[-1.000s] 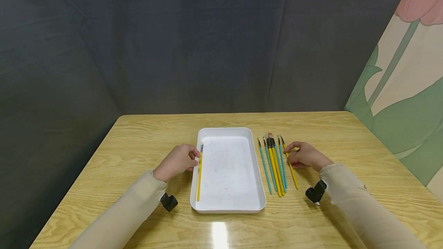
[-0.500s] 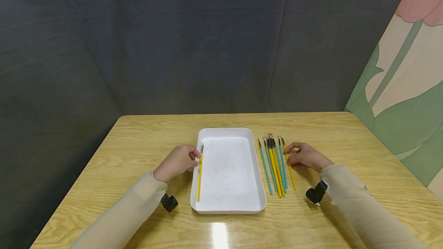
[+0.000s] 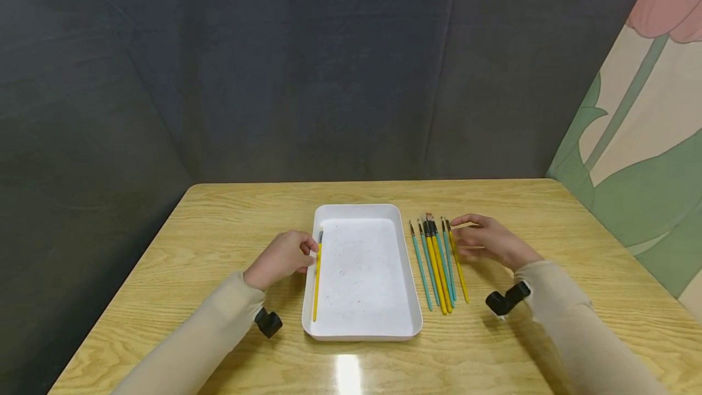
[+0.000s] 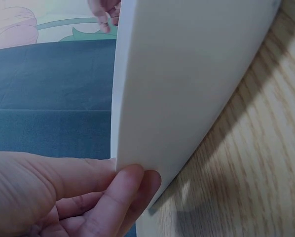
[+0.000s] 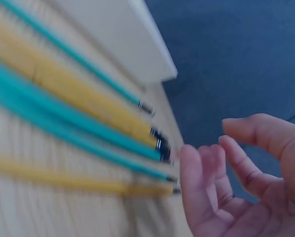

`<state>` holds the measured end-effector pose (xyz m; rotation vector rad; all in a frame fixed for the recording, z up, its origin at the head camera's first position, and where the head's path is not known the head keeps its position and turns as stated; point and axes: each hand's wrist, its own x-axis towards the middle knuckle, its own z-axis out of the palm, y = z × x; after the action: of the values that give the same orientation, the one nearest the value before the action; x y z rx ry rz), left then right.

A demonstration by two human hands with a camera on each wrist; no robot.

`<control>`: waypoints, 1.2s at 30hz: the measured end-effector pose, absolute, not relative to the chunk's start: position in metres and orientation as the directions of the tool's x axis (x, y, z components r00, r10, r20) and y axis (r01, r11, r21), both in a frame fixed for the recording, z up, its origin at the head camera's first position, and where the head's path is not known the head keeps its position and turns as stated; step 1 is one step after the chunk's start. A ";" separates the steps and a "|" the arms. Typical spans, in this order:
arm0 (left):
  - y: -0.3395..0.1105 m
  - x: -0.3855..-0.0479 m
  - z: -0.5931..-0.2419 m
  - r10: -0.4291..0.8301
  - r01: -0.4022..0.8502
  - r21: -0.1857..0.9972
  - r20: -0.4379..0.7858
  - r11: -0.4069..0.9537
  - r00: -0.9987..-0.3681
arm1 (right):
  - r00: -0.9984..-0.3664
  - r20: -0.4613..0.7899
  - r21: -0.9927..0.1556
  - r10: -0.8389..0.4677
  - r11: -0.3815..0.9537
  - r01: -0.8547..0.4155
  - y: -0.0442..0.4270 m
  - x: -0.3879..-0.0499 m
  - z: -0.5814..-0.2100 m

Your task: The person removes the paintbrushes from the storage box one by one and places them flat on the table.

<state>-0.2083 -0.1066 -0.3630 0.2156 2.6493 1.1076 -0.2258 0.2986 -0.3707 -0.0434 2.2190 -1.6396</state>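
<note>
My left hand point(image 3: 284, 256) pinches the left wall of a white tray point(image 3: 362, 328). In the left wrist view its fingertips point(image 4: 129, 174) press the tray's outer wall, with the thumb over the rim. A thin yellow paintbrush point(image 3: 316, 285) lies inside the tray along that side. My right hand point(image 3: 490, 241) hovers, slightly blurred, just right of several teal and yellow paintbrushes point(image 3: 437, 264) lying side by side on the table. Its loosely bent fingers hold nothing in the right wrist view. Nearest to it is the rightmost yellow paintbrush point(image 3: 460, 273), handle toward me.
The wooden table point(image 3: 230, 206) extends around the tray, back to a dark cloth point(image 3: 312, 78). A wall with a painted flower point(image 3: 631, 200) stands at the right. Each sleeve carries a small black camera point(image 3: 269, 322).
My right hand has let go of the rightmost yellow paintbrush and moved slightly up and right. That brush's handle end has shifted a little left, closer to the others. My left hand stays put.
</note>
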 end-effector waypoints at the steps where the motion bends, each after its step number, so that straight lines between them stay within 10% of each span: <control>1: -0.107 -0.208 -0.363 0.236 0.037 0.715 -0.181 0.698 -0.955 | -0.927 -0.275 -0.935 -0.255 0.296 0.196 0.296 -0.225 -0.368; 36: -0.108 -0.209 -0.362 0.219 0.026 0.699 -0.189 0.715 -0.957 | -0.808 -0.295 -0.954 -0.510 0.205 0.220 0.099 -0.220 -0.348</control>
<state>-0.2094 -0.1078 -0.3622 0.1942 2.6634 1.0794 -0.2199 0.0986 -0.3483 -0.2693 1.9141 -1.6581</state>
